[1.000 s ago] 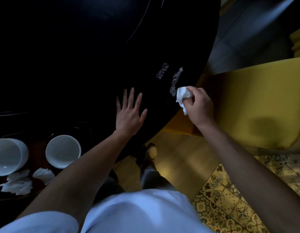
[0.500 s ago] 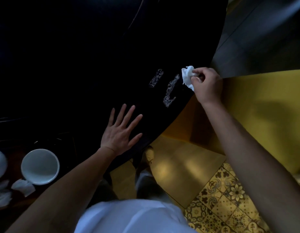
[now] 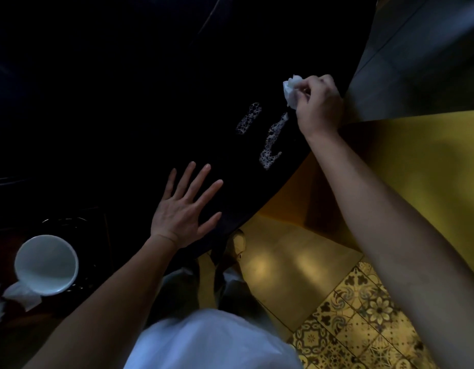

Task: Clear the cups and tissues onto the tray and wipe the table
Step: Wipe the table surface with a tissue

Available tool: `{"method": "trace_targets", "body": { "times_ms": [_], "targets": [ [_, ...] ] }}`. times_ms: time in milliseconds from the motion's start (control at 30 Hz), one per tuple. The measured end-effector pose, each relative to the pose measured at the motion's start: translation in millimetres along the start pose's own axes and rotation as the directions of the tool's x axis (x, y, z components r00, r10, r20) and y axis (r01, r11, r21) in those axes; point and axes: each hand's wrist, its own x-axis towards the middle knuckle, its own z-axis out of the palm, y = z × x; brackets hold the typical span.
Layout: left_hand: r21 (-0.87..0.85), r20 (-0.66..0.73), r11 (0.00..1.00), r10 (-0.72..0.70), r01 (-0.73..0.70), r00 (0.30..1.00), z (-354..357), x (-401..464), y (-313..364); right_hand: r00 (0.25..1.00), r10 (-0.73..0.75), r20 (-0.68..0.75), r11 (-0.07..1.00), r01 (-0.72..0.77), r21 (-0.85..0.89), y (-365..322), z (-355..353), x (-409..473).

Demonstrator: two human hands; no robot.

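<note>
- Right hand [image 3: 319, 103]: grip closed around a crumpled white tissue [image 3: 291, 90], held at the far right edge of the dark tabletop [image 3: 124, 89].
- Left hand [image 3: 184, 209]: grip wide, fingers straight and spread, palm flat on the tabletop near its front edge.
- Two foamy streaks [image 3: 270, 141] lie on the tabletop between the hands, just beside the tissue.
- White cup [image 3: 45, 265]: upright at lower left, well apart from both hands.
- Used tissues [image 3: 23, 295] lie touching the cup's lower left side; the surface under them is too dark to identify.
</note>
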Motion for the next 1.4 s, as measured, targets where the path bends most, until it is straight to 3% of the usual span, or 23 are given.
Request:
{"method": "trace_targets", "body": {
  "times_ms": [333,433,533,700,833,1033,1133,1400],
  "targets": [
    [-0.005,0.005,1.000,-0.012,0.012,1.000,-1.2,-0.8,1.8,0.982,-0.119,0.144,0.993,0.115,0.035,-17.6,-4.2,-133.2],
    [-0.014,-0.007,1.000,-0.008,0.008,1.000,-0.7,-0.6,0.9,0.984,-0.113,0.139,0.993,0.107,0.054,-17.3,-12.3,-117.1],
    [-0.027,-0.016,1.000,-0.007,0.006,1.000,0.4,-0.5,-0.2,0.999,-0.042,0.013,0.999,0.042,-0.018,-10.7,-18.1,-63.9],
    [-0.032,-0.009,0.999,-0.011,0.011,1.000,1.1,-0.5,0.4,0.999,0.034,-0.002,0.997,-0.034,-0.069,-14.3,-4.8,-26.8],
    [-0.027,-0.004,1.000,-0.010,0.010,1.000,0.0,-0.8,0.1,0.999,-0.036,0.008,0.999,0.037,-0.028,-24.3,4.9,-69.5],
    [-0.030,-0.006,1.000,-0.003,0.003,1.000,-0.3,0.2,-0.6,0.984,-0.102,0.148,0.992,0.091,0.084,-38.8,-3.3,-135.5],
    [-0.032,-0.022,0.999,0.005,-0.005,1.000,1.1,-1.2,-0.6,0.985,-0.150,0.082,0.978,0.136,0.160,-44.3,-20.1,-138.0],
    [-0.033,-0.022,0.999,0.005,-0.006,1.000,2.1,-0.7,-0.9,0.946,-0.295,0.138,0.952,0.302,-0.038,-33.1,8.4,-164.0]
  ]
}}
